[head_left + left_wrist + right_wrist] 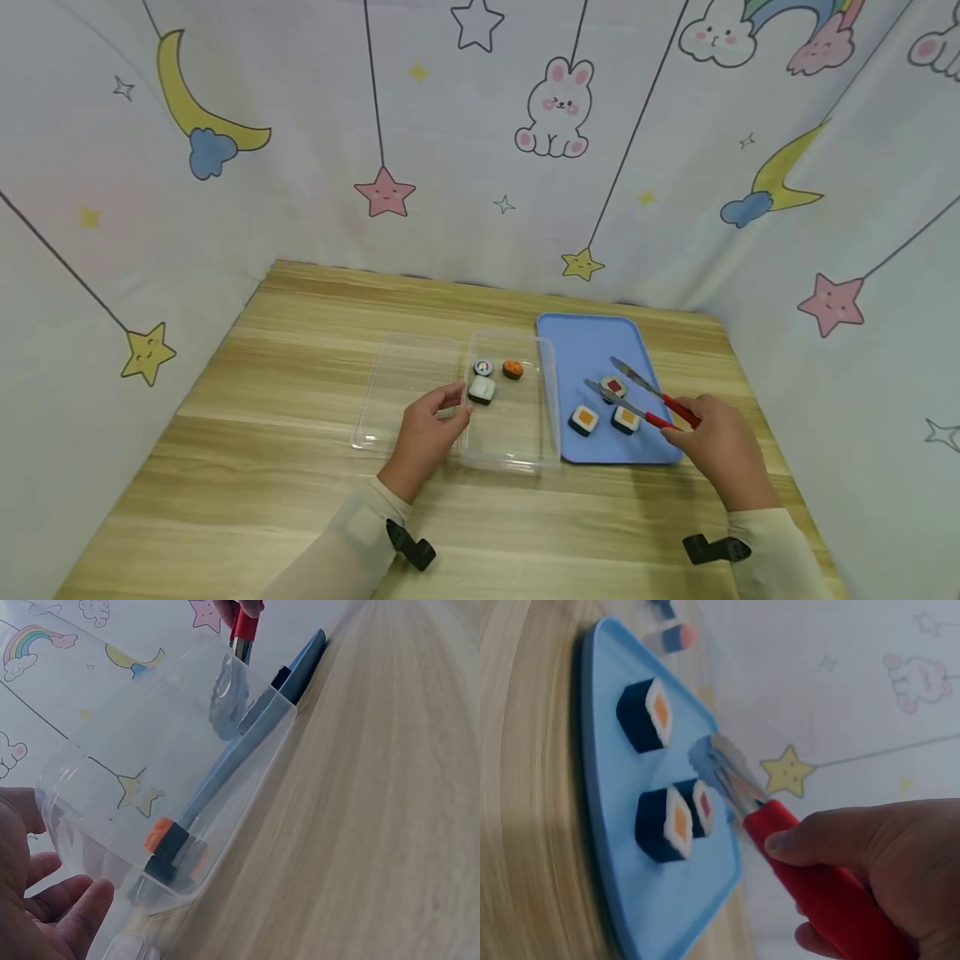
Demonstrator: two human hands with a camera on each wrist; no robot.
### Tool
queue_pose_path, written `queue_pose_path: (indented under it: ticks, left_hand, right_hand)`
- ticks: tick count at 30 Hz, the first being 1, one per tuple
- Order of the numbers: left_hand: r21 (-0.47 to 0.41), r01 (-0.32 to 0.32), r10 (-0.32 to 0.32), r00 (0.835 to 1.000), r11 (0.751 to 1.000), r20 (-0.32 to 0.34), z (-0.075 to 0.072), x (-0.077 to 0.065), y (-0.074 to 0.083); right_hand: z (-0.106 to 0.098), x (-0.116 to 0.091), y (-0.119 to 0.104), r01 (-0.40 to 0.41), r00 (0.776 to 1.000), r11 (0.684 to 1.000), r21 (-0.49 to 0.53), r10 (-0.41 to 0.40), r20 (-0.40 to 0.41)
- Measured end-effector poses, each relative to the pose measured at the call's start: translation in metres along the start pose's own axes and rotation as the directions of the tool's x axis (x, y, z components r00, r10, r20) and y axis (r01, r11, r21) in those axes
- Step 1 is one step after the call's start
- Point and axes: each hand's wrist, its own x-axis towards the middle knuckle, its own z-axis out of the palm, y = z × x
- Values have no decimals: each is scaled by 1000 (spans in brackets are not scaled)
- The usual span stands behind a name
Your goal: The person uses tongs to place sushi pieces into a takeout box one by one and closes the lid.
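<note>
Pale sleeves (341, 542) lay closest, each crossed by a black strap (408, 546) at the wrist. Beyond the left cuff, the left hand (426, 429) rested at the left wall of a clear container (504, 429), its grip spread, thumb and fingers apart. Inside the container, a white-topped sushi piece (482, 391) sat near that wall, with a round roll (483, 367) just behind it and an orange-topped piece (513, 369) to the roll's right. A clear lid (412, 375) lay flat to the container's left.

On the other side, the right hand (720, 442) had its grip curled round the red handles (810, 889) of metal tongs (633, 407). Their tips stood apart above a blue tray (581, 342), pinching nothing. Three more pieces stood on the tray: a red-centred roll (615, 384) under the tongs, and nearer the person, two square orange-centred rolls (583, 420), side by side with a gap between them. Container, lid and tray shared a wood-grained surface (247, 500), with a white backdrop (465, 125) of stars, moons and rabbits behind it.
</note>
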Motion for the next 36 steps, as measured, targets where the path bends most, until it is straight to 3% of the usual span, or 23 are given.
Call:
queue_pose_path:
  ticks: [9,20,30,36]
  left_hand:
    - [-14,-6,6,1000,1000,1,-1,0,-1]
    - [-16,-7,7,1000,1000,4,-2,0,3]
    - [-26,-10,10,1000,1000,3,-2,0,-2]
    - [-28,-2,2,1000,1000,3,-1,0,1]
  right_hand:
    - [7,3,10,-38,997,999,-23,39,71]
    - [4,0,5,-19,1000,1000,19,19,-23]
    - [-8,-2,-48,167,980,984,56,-159,-117]
    - [4,-1,-79,268,962,961,65,-263,-73]
